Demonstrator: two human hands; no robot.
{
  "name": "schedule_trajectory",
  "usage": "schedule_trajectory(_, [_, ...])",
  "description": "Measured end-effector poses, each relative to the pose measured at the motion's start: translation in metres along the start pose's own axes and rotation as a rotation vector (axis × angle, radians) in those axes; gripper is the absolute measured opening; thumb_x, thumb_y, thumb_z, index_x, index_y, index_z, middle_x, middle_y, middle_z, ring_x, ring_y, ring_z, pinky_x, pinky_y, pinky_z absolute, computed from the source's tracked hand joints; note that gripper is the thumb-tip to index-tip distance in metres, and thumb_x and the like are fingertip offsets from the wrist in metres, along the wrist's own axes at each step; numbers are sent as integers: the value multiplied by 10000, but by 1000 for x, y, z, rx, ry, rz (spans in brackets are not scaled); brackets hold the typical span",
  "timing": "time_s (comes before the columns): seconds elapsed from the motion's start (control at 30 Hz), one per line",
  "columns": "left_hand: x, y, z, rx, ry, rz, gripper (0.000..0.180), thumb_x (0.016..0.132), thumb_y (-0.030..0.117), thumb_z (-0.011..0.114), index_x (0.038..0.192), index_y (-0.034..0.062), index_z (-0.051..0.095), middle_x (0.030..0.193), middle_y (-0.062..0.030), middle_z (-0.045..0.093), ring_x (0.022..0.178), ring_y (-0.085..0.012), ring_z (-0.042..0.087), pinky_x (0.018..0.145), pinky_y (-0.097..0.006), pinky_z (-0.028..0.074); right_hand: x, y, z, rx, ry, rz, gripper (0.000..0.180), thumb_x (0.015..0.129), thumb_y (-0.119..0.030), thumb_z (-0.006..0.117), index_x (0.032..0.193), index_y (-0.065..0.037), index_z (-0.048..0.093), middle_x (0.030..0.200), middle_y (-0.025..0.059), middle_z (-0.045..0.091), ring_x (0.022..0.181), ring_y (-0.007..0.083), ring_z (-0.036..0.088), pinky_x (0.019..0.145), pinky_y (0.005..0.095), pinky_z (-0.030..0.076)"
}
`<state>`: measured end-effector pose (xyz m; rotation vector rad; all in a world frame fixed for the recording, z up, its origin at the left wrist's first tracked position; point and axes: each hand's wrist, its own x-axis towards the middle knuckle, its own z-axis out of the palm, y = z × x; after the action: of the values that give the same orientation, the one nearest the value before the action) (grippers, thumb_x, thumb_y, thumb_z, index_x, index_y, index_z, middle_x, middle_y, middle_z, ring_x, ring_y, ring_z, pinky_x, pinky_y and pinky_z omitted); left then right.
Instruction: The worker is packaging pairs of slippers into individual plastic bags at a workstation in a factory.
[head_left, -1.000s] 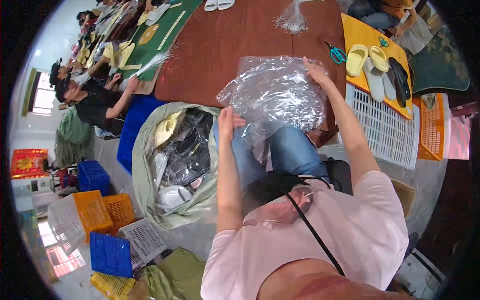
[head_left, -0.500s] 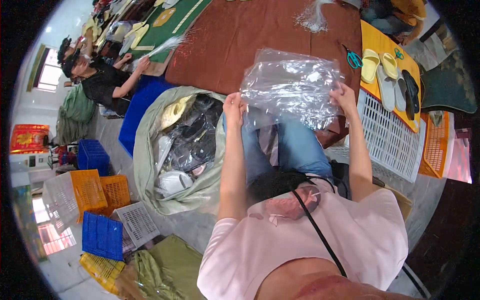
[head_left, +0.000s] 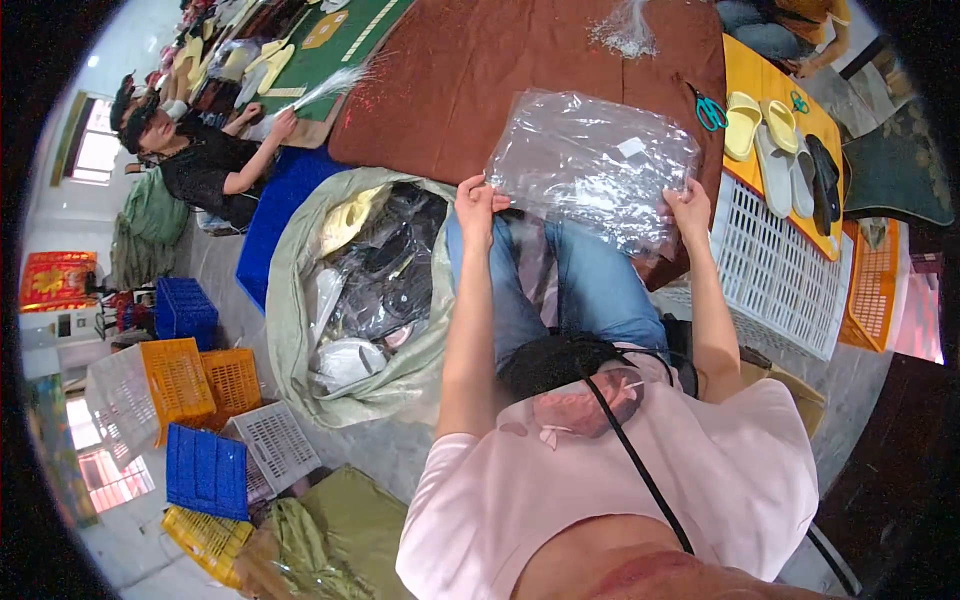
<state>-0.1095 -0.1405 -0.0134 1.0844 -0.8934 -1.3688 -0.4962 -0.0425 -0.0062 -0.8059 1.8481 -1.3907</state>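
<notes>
Left hand [head_left: 478, 205] and right hand [head_left: 688, 208] each pinch (grip tight) the clear plastic bag [head_left: 590, 165].

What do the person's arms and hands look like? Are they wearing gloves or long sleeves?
No gloves: the left hand and right hand are bare, with no rings or watch showing. Both forearms are bare too. Short pale pink T-shirt sleeves end above the elbows.
</notes>
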Motion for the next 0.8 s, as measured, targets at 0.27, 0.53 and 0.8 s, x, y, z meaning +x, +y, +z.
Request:
schedule_trajectory(0.27, [13, 3, 8, 827, 412, 462, 217, 799, 46, 679, 1002, 27, 605, 759, -130, 694, 587, -255, 656, 572, -364, 527, 2, -5, -1, -106, -103, -31, 644, 802, -77, 799, 1339, 44, 465, 769, 100, 691, 607, 161, 691, 432, 298, 509])
schedule_trajectory(0.53, [8, 8, 8, 1171, 380, 549, 343, 870, 247, 686, 1116, 30, 586, 1006, -172, 640, 1015, -377, 571, 897, -479, 444, -14, -41, -1, -878, 204, -300, 831, 765, -245, 817, 1437, -13, 388, 1142, 195, 619, 1075, 403, 617, 861, 469, 516])
schedule_trajectory(0.8, [15, 5, 9, 1218, 194, 146, 466, 868, 304, 713, 1235, 81, 530, 914, -134, 700, 870, -354, 683, 761, -458, 514, -15, -86, 67, -714, -245, -723, 527, 873, -170, 686, 1356, -57, 508, 1356, 220, 495, 1240, 417, 508, 1023, 472, 451])
